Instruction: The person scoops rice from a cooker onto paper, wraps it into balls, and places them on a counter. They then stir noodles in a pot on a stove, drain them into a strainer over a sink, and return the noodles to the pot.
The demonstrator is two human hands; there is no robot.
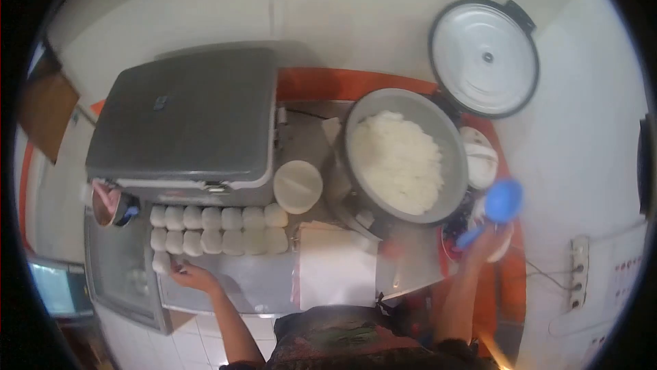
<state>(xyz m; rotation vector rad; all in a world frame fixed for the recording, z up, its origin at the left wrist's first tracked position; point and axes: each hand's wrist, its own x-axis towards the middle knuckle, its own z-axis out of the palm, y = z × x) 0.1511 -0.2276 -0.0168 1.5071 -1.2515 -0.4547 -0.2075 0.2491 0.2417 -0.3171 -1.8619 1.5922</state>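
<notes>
My left hand (195, 277) is at the front left of the counter, its fingertips closed at the side of a white rounded rice portion (161, 262). Just behind it sit two rows of similar white portions (212, 242), packed side by side. On the right, my right hand (487, 245) grips a blue scoop (504, 201), its round bowl raised beside the rice pot. The large round pot (457, 161) holds a mound of white cooked rice (395, 161). Motion blurs the right hand and scoop slightly.
A big grey cooler box (188, 113) stands at the back left. White paper sheets (337, 267) lie in front, near a white round container (298, 186). The pot's lid (486, 58) is raised behind it. A dark mug (107, 209) stands left, and a power strip (578, 271) right.
</notes>
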